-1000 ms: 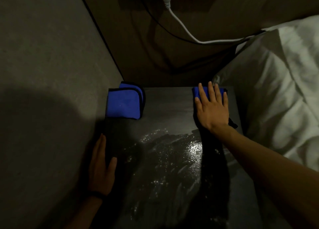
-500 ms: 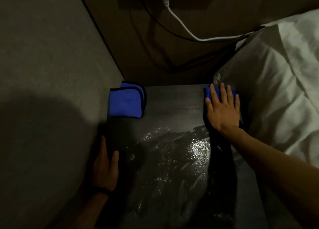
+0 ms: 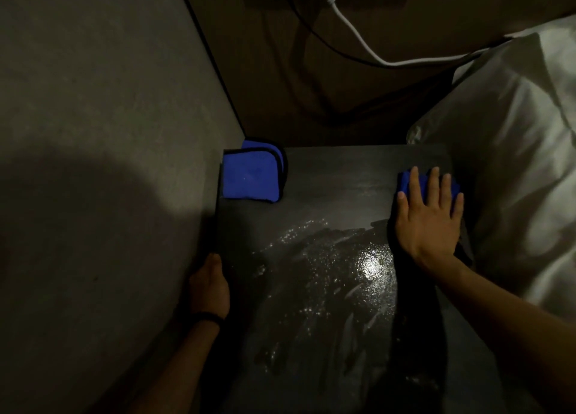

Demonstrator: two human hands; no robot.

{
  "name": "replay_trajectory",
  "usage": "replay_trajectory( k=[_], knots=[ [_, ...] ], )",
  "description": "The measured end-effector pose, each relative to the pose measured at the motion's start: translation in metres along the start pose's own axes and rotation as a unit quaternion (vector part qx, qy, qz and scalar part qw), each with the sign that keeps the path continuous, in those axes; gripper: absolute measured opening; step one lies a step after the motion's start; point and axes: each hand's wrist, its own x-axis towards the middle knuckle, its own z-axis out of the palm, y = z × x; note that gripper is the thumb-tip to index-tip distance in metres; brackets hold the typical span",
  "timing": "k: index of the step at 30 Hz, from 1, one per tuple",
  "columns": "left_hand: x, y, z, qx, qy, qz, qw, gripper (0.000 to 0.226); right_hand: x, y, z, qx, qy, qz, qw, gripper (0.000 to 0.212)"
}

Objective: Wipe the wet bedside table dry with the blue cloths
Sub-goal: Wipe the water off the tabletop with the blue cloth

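folded cloth (image 3: pixel 251 178) sits in the table's (image 3: pixel 330 176) back left corner, other cloth (image 3: pixel 405 180) under the right hand (image 3: pixel 428 217) at the back right, pillow (image 3: pixel 511 151) just right of it.

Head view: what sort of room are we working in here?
Most likely a bedroom, at the bedside. A white pillow lies right beside the dark bedside table, which sits in a wall corner, and a white charging cable runs along the wall behind toward the bed.

Blue cloths (image 3: pixel 251 180) (black-edged); dark table (image 3: pixel 336 176); white pillow (image 3: pixel 514 139).
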Motion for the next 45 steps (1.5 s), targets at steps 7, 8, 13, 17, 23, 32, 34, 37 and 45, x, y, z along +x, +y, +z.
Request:
replay_trajectory(
  k=[7,8,13,17,23,32,34,37,45],
  knots=[
    [-0.001,-0.002,0.004,0.097,-0.042,0.038,0.994,0.048,-0.026,-0.024,0.003,-0.014,-0.018,0.005,1.000,0.062],
    [-0.001,-0.002,0.004,0.093,-0.045,0.039,0.994,0.048,-0.030,-0.029,0.004,-0.018,-0.021,0.001,1.000,0.062],
    [0.000,-0.003,0.004,0.100,-0.042,0.039,0.993,0.048,-0.042,-0.049,0.013,-0.011,-0.019,-0.015,1.000,0.062],
    [0.001,-0.003,0.004,0.087,-0.044,0.040,0.994,0.046,-0.046,-0.060,0.018,-0.014,-0.019,-0.032,0.999,0.062],
    [0.002,-0.005,0.001,0.036,-0.037,0.063,0.997,0.043,-0.059,-0.085,0.029,-0.019,-0.010,-0.070,0.997,0.062],
    [0.002,-0.007,0.001,0.008,-0.029,0.066,0.997,0.043,-0.085,-0.131,0.042,-0.009,-0.015,-0.120,0.993,0.063],
    [0.002,-0.006,0.001,0.002,-0.030,0.064,0.998,0.044,-0.090,-0.138,0.042,-0.010,-0.021,-0.133,0.991,0.064],
    [0.003,-0.007,0.001,0.016,-0.033,0.059,0.998,0.045,-0.095,-0.141,0.036,0.026,-0.022,-0.145,0.989,0.065],
    [0.005,-0.008,0.004,0.020,-0.019,0.080,0.996,0.043,-0.109,-0.163,0.039,0.015,-0.016,-0.074,0.997,0.065]
  ],
)
